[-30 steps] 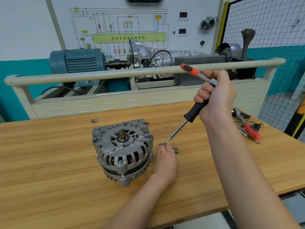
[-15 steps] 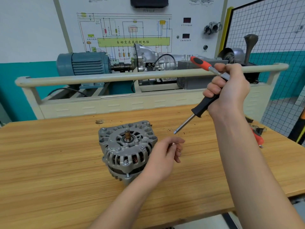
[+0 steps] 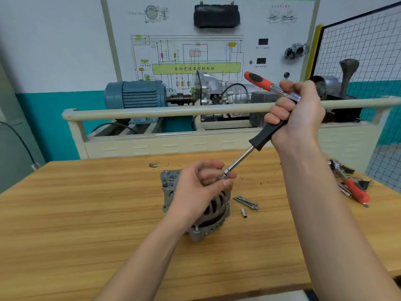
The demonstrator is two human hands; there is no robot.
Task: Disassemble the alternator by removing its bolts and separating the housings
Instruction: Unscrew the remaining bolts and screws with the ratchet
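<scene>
Much of the alternator was hidden: the left hand hovered in front of it and covered its top face and shaft, so only its left lugs, some ribbed vents at the right and the toothed lower rim showed. It stood on the desk near the middle, a little toward the far edge, grey cast metal, with a dark band between its two housings. The left hand's fingers were curled and pinched the tip of the driver; what bit sat there was too small to tell. The right hand was raised above the desk's far edge and wrapped round two tools at once: the driver's black handle, its steel shank slanting down to the left hand, and a ratchet, whose orange grip stuck out up and left while its head was hidden in the fist. One small socket lay just right of the alternator, beside a bundle of long bolts, perhaps four, though they overlapped too much to count surely. Near the desk's right edge lay a heap of tools, one with a red handle, the rest hard to make out and partly behind the right forearm.
</scene>
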